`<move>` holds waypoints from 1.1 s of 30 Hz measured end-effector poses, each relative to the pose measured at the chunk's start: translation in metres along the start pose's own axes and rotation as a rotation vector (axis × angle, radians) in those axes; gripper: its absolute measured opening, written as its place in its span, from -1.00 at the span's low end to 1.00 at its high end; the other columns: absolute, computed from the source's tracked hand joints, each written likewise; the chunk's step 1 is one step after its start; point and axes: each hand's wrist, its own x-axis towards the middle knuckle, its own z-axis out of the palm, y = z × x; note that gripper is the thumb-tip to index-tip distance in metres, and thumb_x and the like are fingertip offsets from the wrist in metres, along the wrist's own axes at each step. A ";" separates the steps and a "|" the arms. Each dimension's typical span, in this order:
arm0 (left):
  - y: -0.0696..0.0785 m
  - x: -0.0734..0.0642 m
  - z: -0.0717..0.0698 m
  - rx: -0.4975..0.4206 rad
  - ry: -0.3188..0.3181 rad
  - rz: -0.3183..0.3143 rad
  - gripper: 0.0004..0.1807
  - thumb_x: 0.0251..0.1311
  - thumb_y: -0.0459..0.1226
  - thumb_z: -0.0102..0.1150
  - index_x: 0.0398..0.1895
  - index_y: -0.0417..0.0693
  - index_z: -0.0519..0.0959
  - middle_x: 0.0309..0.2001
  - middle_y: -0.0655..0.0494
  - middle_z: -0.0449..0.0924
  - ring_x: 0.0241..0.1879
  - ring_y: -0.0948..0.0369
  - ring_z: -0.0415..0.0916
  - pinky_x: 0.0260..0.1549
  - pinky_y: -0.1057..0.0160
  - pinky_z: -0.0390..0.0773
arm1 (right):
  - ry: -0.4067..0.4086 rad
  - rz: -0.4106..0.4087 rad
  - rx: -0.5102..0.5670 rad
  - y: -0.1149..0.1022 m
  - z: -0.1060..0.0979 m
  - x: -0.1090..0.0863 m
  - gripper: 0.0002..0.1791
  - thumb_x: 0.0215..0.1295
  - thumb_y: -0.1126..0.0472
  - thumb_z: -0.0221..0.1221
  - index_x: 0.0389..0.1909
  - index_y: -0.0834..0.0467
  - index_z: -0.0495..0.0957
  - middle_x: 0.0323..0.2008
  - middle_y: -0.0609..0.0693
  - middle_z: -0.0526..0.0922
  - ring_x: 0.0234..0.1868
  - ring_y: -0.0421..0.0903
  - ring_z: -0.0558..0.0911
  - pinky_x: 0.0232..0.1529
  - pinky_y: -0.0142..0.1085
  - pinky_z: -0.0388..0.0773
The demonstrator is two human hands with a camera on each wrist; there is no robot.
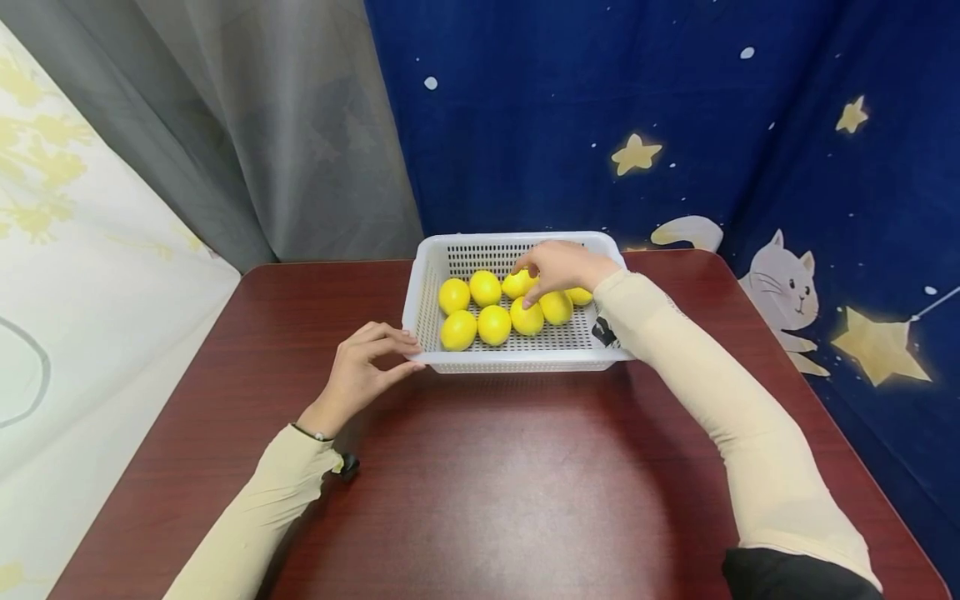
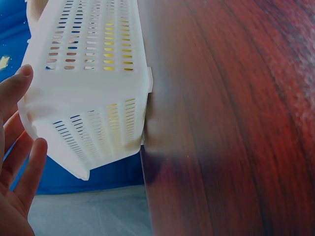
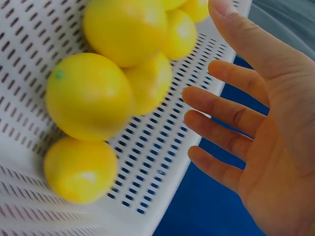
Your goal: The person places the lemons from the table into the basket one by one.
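A white plastic basket with slotted walls holds several lemons, mostly in two loose rows. At its front left corner my left hand holds the rim, fingertips on top and thumb at the front. The left wrist view shows the basket's slotted outer walls beside the spread fingers of that hand. Over the lemons, my right hand reaches in from the right with thumb and fingers apart. In the right wrist view its fingers are loosely bent beside the lemons, holding nothing; the thumb's tip is partly cut off.
The basket stands at the back of a dark red-brown wooden table. Behind it hangs a blue curtain with stars and a cat, beside a grey curtain. A white patterned cloth hangs on the left.
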 end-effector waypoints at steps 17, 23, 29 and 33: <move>-0.001 0.005 -0.005 0.085 -0.055 0.008 -0.68 -0.21 -0.22 0.63 -0.28 0.09 0.78 -0.20 0.26 0.73 -0.11 0.31 0.56 -0.04 0.55 0.46 | 0.058 -0.071 -0.068 -0.005 -0.016 -0.011 -0.22 0.08 -0.26 0.38 0.32 -0.07 0.47 0.32 -0.02 0.52 0.35 0.02 0.45 0.40 0.05 0.36; 0.002 0.011 -0.008 0.179 -0.109 0.030 -0.72 -0.16 -0.13 0.61 -0.33 0.12 0.73 -0.24 0.31 0.66 -0.14 0.36 0.49 -0.15 0.44 0.52 | 0.078 -0.097 -0.088 -0.008 -0.016 -0.020 -0.20 0.12 -0.34 0.30 0.34 -0.06 0.45 0.36 -0.02 0.49 0.44 0.03 0.36 0.54 0.08 0.12; 0.006 0.023 -0.011 0.239 -0.182 0.042 -0.78 0.00 -0.06 0.50 -0.36 0.10 0.69 -0.19 0.27 0.62 -0.09 0.32 0.45 -0.24 0.29 0.58 | 0.100 -0.133 -0.107 -0.008 -0.015 -0.031 -0.17 0.14 -0.38 0.25 0.39 -0.09 0.39 0.39 -0.01 0.45 0.45 0.06 0.34 0.50 0.10 0.20; 0.008 0.034 -0.013 0.242 -0.237 0.062 -0.73 0.05 -0.03 0.47 -0.21 0.11 0.72 -0.05 0.22 0.65 0.03 0.26 0.45 -0.15 0.22 0.60 | 0.125 -0.152 -0.117 -0.006 -0.014 -0.039 -0.16 0.15 -0.33 0.28 0.42 -0.08 0.36 0.43 0.04 0.40 0.47 0.10 0.30 0.47 0.14 0.23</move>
